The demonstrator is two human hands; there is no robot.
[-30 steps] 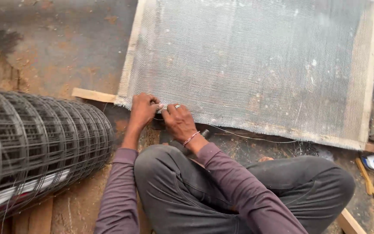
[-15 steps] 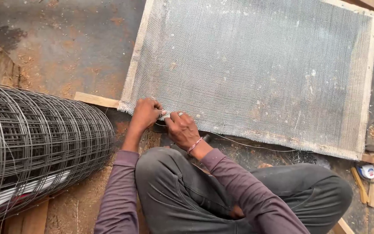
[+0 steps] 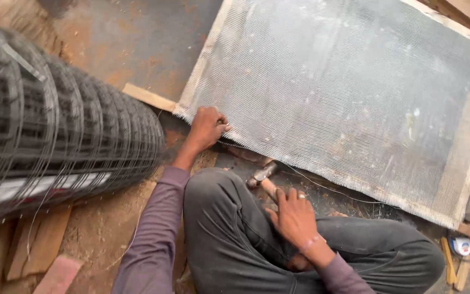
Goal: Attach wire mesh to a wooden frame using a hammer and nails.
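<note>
**Few labels in sight**

You have no packages, signs or screens before you. On the roll of dark welded wire mesh (image 3: 55, 130) at your left, a pale strip like a label band (image 3: 33, 185) with a touch of red runs along its lower side; its print is unreadable.

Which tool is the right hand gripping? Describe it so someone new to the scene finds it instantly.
Start at the large wooden frame covered in fine grey mesh lying on the floor. Below its near edge, beside the person's dark-trousered knee, the right hand grips a wooden-handled hammer with a metal head. It is the only tool in a hand; the others lie at far right.
</note>
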